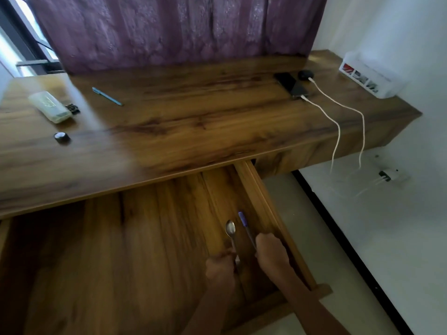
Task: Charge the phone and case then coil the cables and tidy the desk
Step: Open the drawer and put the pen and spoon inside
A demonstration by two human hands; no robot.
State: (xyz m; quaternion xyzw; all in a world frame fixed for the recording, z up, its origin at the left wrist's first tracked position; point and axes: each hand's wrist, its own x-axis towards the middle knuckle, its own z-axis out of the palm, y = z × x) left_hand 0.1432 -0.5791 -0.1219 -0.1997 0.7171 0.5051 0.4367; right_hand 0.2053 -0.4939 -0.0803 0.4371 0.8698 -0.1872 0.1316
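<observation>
Spoon (230, 228) handle vanishes into left hand (220, 267), pen (242, 219) into right hand (272, 250)

1. Your left hand (221, 268) grips the handle of a silver metal spoon (230, 228), its bowl pointing away from you.
2. Your right hand (271, 251) holds a blue-capped pen (242, 220) just beside the spoon.
3. Both hands are over the open brown wooden drawer (263, 209), pulled out from under the brown wood-grain desk (169, 131).
4. At the desk's far right lie a dark flat phone (291, 84) and a small black rounded case (305, 74), each with a white cable (337, 126) plugged in.
5. Both cables hang over the desk's edge towards a white wall adapter (387, 175).
6. On the left lie a slim teal pen (107, 96), a clear plastic box (49, 106) and a small black round object (61, 137).
</observation>
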